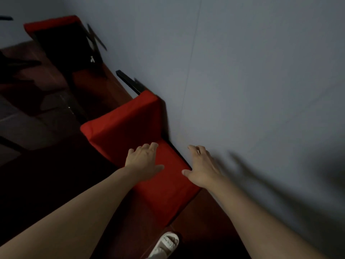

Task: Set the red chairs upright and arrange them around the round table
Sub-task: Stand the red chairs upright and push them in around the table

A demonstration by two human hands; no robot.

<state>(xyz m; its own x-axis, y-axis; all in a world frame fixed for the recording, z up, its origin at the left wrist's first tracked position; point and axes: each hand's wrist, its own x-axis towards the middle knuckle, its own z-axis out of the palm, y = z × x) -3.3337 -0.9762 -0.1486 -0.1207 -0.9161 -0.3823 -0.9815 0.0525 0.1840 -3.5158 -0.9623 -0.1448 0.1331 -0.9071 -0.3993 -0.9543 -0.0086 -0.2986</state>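
A red fabric-covered chair (130, 126) lies tipped on the dark wooden floor (37, 184), pressed along the grey wall (242, 71), one black leg (128, 82) jutting up. The left hand (142, 161) rests spread on its red panel; the right hand (202, 167), fingers loose, reaches into the gap at the wall, probably to lever it upright. A second overturned red chair (56, 34) lies beyond. No writing is readable.

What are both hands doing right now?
Left hand: open, fingers loosely bent over the near red chair.
Right hand: open, spread beside the chair's edge, holding nothing.
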